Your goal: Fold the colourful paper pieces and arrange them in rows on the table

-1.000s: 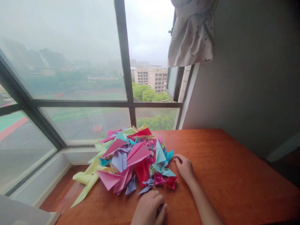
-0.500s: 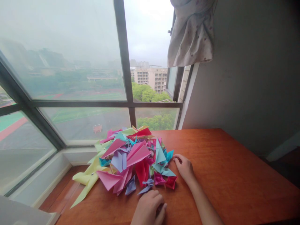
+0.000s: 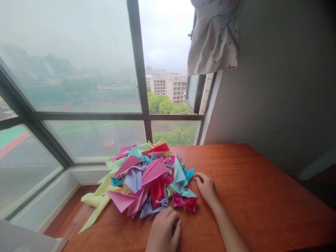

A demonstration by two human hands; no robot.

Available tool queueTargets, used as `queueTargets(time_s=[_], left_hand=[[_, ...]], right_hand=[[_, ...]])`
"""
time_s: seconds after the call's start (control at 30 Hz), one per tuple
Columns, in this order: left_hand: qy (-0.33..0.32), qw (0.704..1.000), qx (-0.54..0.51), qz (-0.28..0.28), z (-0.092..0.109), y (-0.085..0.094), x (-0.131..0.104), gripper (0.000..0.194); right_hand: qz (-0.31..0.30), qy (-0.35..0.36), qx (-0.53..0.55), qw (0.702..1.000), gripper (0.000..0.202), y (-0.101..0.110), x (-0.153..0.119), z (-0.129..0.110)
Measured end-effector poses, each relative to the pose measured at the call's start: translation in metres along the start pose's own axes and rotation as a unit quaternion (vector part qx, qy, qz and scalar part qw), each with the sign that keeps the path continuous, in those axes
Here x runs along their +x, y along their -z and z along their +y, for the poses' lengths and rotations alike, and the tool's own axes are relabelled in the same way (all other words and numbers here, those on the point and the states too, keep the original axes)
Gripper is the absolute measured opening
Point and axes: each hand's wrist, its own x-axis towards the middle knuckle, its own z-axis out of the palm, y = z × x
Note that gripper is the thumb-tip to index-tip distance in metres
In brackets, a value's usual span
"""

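My left hand (image 3: 165, 226) is at the near side of a pile of folded paper (image 3: 154, 171), fingers curled down. A small purple paper crane (image 3: 162, 203) lies right at its fingertips, and the hand appears closed on its near end; the exact grip is hidden behind the fingers. My right hand (image 3: 207, 187) rests on the table at the pile's right, fingers curled in, with nothing visible in it. A blue folded paper piece (image 3: 189, 173) is just beside its fingertips. Near both hands lie a magenta paper boat (image 3: 179, 200) and a red paper boat (image 3: 191, 204).
The pile holds pink paper planes (image 3: 154, 171) and a large yellow folded piece (image 3: 98, 199) that hangs over the left edge of the wooden table (image 3: 262, 196). Windows (image 3: 91, 136) stand behind, a tied curtain (image 3: 214, 42) hangs above, and a grey wall (image 3: 275, 87) rises to the right.
My left hand has moved slightly left and forward, and the purple crane has shifted left with it, closer against the pile. My right hand has stayed in place.
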Motion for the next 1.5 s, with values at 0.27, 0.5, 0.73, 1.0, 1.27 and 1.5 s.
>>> queueTargets(time_s=[0.27,0.5,0.73,1.0,1.27,1.5], left_hand=[[-0.053,0.998,0.003,-0.041,0.0,-0.001,0.002,0.013],[-0.144,0.986,0.014,-0.082,0.002,-0.025,0.012,0.007],[-0.196,0.97,0.049,-0.138,0.022,-0.038,0.032,0.005],[-0.211,0.959,0.07,-0.177,0.022,-0.024,0.06,0.011],[-0.172,0.973,-0.001,-0.155,0.015,-0.026,0.058,0.013],[-0.178,0.972,-0.018,-0.153,0.014,-0.026,0.056,0.015]], right_hand=[[0.006,0.013,0.003,1.0,0.03,0.0,0.0,0.0],[0.013,0.014,0.0,1.0,0.029,-0.001,0.001,-0.001],[0.014,0.015,0.004,1.0,0.029,0.0,0.002,-0.002],[0.008,0.021,0.011,1.0,0.028,0.0,0.002,0.0],[0.004,0.019,0.009,1.0,0.028,0.001,0.0,-0.001],[-0.001,0.013,0.007,1.0,0.029,0.001,0.0,-0.002]])
